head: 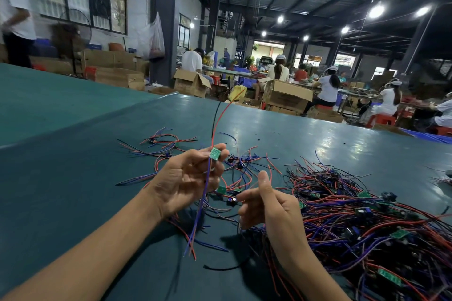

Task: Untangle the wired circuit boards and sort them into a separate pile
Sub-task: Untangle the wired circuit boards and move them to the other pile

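Just left of the big tangle of wires (367, 222), lifted clear of the desk (73, 166), the left hand (188, 178) has one little green circuit board (215, 154) pinched between thumb and fingertips. That grip is closed on the board itself. I'd guess that's on purpose: hold the board, not the leads, so nothing gets yanked at the solder joints. The red and black leads (214, 127) stand up from the board, pointing away from the tangle. The blue and red leads (201, 208) hang straight down below the hand, so this one looks free, or nearly so.

The right hand (266, 205) hovers at the tangle's left edge, thumb up, fingers curled in. There might be a thin wire running through that grip, but honestly I can't tell if it's got hold of anything or is curled on air.

Further left of the tangle, well apart from it, sits a loose spread of boards (168, 146) with leads fanned out flat, which I take to be the sorted pile. Between that and the tangle there's a smaller messy bunch (238, 176), maybe half done. The tangle is huge, so I'd call it early days. Next move is probably laying the held board with the sorted ones.
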A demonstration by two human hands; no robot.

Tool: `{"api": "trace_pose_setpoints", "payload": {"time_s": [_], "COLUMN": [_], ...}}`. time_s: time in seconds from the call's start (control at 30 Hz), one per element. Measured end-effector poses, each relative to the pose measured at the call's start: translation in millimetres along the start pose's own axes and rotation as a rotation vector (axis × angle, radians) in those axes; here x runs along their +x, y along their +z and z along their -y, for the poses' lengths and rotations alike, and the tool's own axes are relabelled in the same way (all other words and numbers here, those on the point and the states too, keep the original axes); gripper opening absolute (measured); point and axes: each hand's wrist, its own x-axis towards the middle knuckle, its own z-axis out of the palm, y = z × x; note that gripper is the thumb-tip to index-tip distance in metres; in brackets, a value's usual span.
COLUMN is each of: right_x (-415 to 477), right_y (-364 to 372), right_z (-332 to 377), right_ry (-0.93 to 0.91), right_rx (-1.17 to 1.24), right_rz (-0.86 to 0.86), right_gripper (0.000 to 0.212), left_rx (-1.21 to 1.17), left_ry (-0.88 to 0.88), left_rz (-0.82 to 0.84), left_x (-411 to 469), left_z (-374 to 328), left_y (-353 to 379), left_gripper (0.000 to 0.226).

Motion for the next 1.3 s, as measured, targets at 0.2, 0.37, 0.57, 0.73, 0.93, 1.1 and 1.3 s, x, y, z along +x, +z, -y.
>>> {"api": "trace_pose_setpoints", "payload": {"time_s": [0.2, 0.37, 0.57, 0.73, 0.93, 1.1, 1.3], "right_x": [1, 3, 4, 6, 11, 16, -4], "right_y": [1, -2, -3, 0, -21, -89, -158], "right_z": [1, 1, 1, 3, 32, 87, 87], "right_ry": [0.005, 0.052, 0.05, 0.162, 0.027, -0.056, 0.148], "right_rx": [0.001, 0.061, 0.071, 0.198, 0.28, 0.224, -0.118], "right_rz": [0.001, -0.009, 0.035, 0.139, 0.035, -0.066, -0.377], "right_gripper": [0.06, 0.06, 0.046, 0.051, 0.029, 0.027, 0.014], "left_rx": [-0.006, 0.116, 0.238, 0.402, 0.563, 1.726, 1.897], "left_ry": [-0.002, 0.062, 0.009, -0.118, 0.184, 0.578, 0.41], "left_rz": [-0.008, -0.061, 0.018, 0.177, -0.087, -0.27, -0.165], "left_x": [-3, -2, -2, -4, 6, 13, 17], "left_z": [0, 4, 9, 20, 31, 30, 34], "left_y": [4, 8, 7, 3, 7, -26, -36], "left_gripper": [0.035, 0.049, 0.064, 0.056, 0.019, 0.025, 0.027]}}
